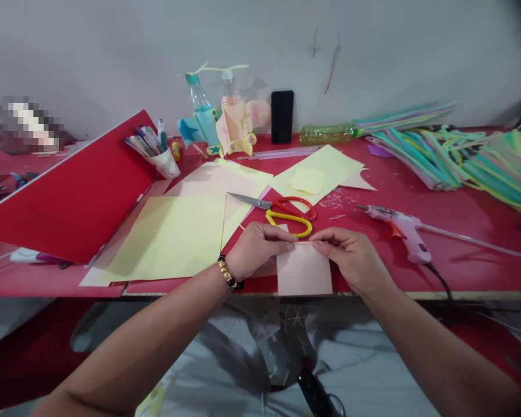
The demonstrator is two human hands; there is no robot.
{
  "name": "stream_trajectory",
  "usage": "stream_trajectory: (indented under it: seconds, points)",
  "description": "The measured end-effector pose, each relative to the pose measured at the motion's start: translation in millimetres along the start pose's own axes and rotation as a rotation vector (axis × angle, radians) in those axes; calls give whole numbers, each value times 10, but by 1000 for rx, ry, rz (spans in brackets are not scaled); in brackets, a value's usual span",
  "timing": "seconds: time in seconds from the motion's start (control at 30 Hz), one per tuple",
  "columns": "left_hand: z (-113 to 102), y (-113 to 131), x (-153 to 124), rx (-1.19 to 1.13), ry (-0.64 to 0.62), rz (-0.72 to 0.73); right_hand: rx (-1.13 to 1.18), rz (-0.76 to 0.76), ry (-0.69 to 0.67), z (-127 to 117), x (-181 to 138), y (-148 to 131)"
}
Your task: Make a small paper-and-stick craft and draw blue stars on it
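Observation:
A small pale pink sheet of paper point(304, 272) lies at the table's front edge, its lower end reaching that edge. My left hand point(260, 249) pinches its upper left edge between thumb and fingers. Opposite it, my right hand point(345, 252) is closed in the same pinch at the upper right. A thin pale line runs along the edge between my fingertips; whether it is a stick or a rolled edge I cannot tell. Just beyond my hands lie scissors point(260, 202) with one red and one yellow handle, blades pointing left.
Yellow sheets point(177, 231) spread to the left, beside a red folder point(90, 191) and a cup of pens point(167, 165). A pink glue gun point(410, 234) with cord lies right. Behind stand two decorated bottles point(206, 119), a phone point(282, 117), a green bottle point(325, 134) and pipe cleaners point(429, 159).

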State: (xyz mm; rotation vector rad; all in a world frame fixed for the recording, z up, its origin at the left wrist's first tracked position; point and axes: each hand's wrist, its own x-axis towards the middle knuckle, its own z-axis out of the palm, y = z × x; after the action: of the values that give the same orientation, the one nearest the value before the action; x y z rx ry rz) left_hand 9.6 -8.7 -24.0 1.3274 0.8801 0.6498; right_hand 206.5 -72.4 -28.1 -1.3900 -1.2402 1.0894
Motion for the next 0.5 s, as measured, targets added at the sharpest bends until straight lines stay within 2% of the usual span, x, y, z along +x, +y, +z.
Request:
stream_trajectory:
  seconds: [0.5]
  points:
    - [4,-23,11,78,-9,29,39,-17,-5,22,-15,-16]
